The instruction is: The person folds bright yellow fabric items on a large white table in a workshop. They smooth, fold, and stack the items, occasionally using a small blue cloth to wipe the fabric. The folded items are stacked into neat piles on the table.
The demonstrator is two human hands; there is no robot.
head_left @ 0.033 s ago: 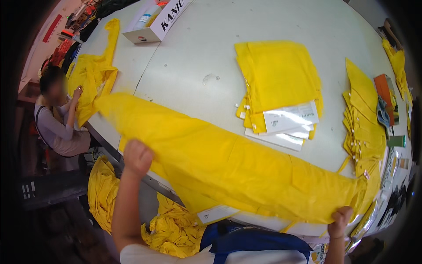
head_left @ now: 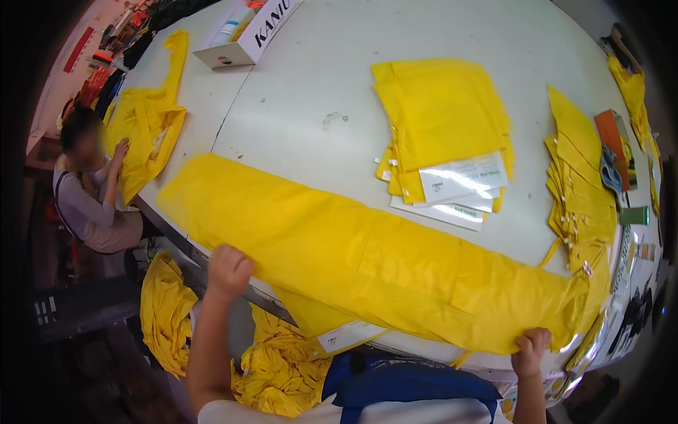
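Your long yellow garment (head_left: 367, 261) lies spread flat along the near edge of the white table (head_left: 304, 92), running from the near left edge across to the near right corner. Its lower border hangs just over the table's rim in front of you. Beyond it, the middle of the table is bare up to the far edge; to the right, the stack of folded yellow pieces (head_left: 441, 116) with white paper slips sits close behind the garment, and a second fanned pile of yellow pieces (head_left: 579, 191) lines the right edge, almost touching the garment's right end.

Your left hand (head_left: 227, 272) is clenched on the garment's near border toward its left part. Your right hand (head_left: 531, 351) pinches the near border at the right end, fingers curled over the cloth at the table's rim.

A co-worker (head_left: 88, 191) sits at the left edge, a hand on another yellow heap (head_left: 145, 127).
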